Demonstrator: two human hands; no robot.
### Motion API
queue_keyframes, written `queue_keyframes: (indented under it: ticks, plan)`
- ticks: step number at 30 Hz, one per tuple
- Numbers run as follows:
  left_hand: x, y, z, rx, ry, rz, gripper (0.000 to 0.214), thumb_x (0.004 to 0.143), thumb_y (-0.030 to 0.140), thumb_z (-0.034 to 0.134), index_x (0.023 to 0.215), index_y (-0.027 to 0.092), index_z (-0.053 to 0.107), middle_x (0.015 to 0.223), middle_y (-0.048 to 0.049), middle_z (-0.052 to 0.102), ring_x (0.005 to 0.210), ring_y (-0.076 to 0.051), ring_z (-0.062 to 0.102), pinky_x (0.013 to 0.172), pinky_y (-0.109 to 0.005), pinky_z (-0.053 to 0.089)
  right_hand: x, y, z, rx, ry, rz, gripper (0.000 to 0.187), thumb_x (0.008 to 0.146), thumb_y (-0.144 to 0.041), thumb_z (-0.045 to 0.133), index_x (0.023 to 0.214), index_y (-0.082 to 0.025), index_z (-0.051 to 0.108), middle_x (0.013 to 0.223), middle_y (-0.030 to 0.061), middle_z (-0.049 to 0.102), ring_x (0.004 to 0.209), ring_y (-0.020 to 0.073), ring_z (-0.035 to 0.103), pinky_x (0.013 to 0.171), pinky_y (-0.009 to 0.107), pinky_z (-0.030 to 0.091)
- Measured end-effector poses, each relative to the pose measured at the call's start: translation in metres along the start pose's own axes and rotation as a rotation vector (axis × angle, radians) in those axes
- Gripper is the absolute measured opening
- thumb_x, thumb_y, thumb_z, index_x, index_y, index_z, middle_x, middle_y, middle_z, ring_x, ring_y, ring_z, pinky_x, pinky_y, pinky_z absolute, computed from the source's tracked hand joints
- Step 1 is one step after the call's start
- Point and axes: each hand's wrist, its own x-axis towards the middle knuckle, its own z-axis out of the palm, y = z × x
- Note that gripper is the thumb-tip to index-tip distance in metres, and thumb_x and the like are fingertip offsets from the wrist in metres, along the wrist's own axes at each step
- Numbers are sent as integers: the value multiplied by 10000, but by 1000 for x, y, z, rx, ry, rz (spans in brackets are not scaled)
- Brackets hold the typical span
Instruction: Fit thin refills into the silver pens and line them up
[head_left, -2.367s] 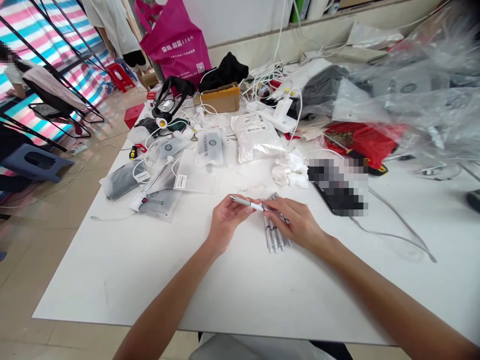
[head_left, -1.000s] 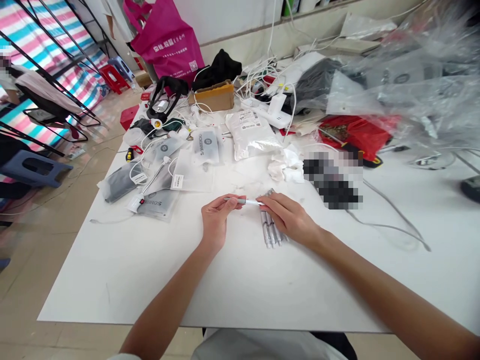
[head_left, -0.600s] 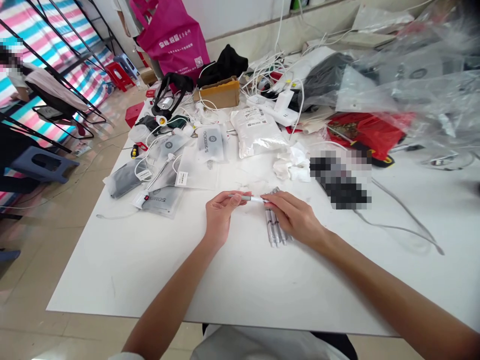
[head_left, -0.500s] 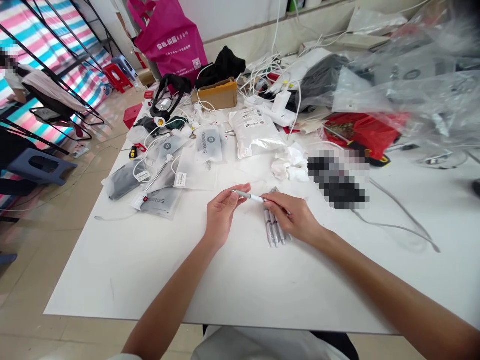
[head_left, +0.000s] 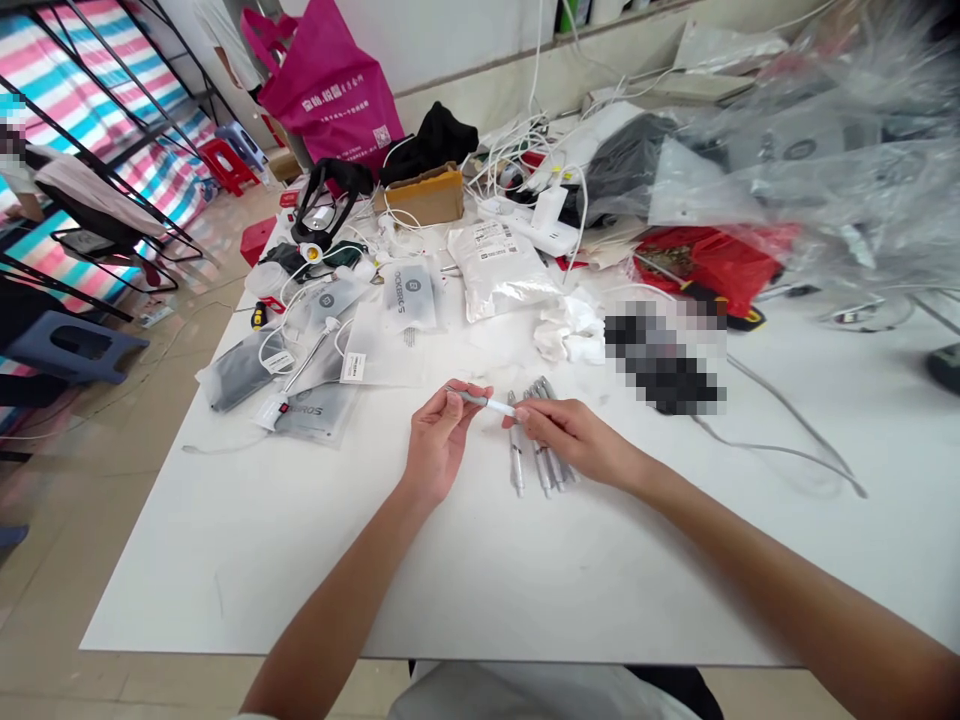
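A white and grey pen (head_left: 495,406) is held nearly level between my two hands, above the table. My left hand (head_left: 442,430) pinches its grey tip end with thumb and fingers. On its white end, the fingers of my right hand (head_left: 566,430) are closed. Under and beside my right hand lie several similar pens (head_left: 546,465) side by side, partly hidden by the hand. One pen (head_left: 516,460) lies a little apart from them on the left.
The white table (head_left: 300,560) carries packaged pouches (head_left: 311,410) at left and a white plastic parcel (head_left: 499,270) behind my hands. Crumpled white tissue (head_left: 571,328), a grey cable (head_left: 795,455), a red bag (head_left: 750,260) and clear plastic wrapping (head_left: 825,180) lie to the right.
The view has shifted slightly. One pen now shows apart, left of the group on the table. Both hands still hold the same pen, and a person's body now shows behind the pink bag.
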Motion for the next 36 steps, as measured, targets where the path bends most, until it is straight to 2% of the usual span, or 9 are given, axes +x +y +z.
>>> queue_keyframes:
  ticks: [8,17,19,22,24,27,29,32,36]
  plan:
    - [-4,0,3,35,97,96,218,888,415,809,942,204,804,947,-46,798,1004,-220,752,1074,-439,520,-7,17,20,-387,174,-247,274,1127,-335,373,1114,-234,627,784,-1,611,600,133,513,585,268,436]
    - [5,-6,-7,34,193,31,296,795,427,885,792,166,744,833,-34,764,882,-167,725,949,-347,529,0,19,14,-875,288,-606,178,1082,-193,483,1237,-180,570,894,79,679,748,216,619,680,330,478]
    - [6,-7,-7,29,192,54,321,771,414,906,782,176,691,811,0,730,821,-130,687,884,-305,527,1,21,12,-867,299,-603,187,1083,-202,492,1258,-180,557,904,76,678,759,214,623,689,327,483]
    - [3,-6,-3,8,64,23,394,783,399,900,1084,221,718,1157,-53,759,1075,-189,695,935,-326,521,2,25,7,-827,290,-554,177,1094,-219,470,1248,-189,551,882,54,655,730,198,600,661,311,476]
    - [2,-4,-1,33,-9,0,489,799,386,887,1227,232,708,1261,-95,745,1175,-230,674,986,-361,507,2,28,4,-820,273,-519,166,1099,-225,450,1224,-192,555,889,51,649,730,194,589,667,312,478]
    - [1,-4,-1,109,35,3,460,779,374,899,1179,211,742,1056,-76,782,908,-164,678,884,-331,504,2,29,2,-798,275,-478,149,1101,-228,433,1183,-192,553,909,54,650,727,191,586,667,310,474]
    - [1,-4,-3,137,50,-1,473,761,351,910,1189,231,747,1059,-50,767,799,-117,621,815,-299,489,1,28,1,-766,295,-454,137,1102,-238,431,1161,-196,547,893,49,644,708,185,585,649,303,466]
    - [2,-5,-4,161,-5,10,419,789,325,885,1183,242,767,1217,-67,738,942,-141,633,845,-284,483,1,30,0,-746,297,-425,132,1101,-256,429,1154,-202,537,882,46,642,706,186,597,647,303,468]
    - [2,-6,-4,187,-21,32,224,836,358,845,951,179,774,1143,-99,765,951,-169,643,815,-293,478,1,35,2,-749,295,-404,125,1097,-275,428,1133,-199,521,886,57,657,738,202,625,667,314,490]
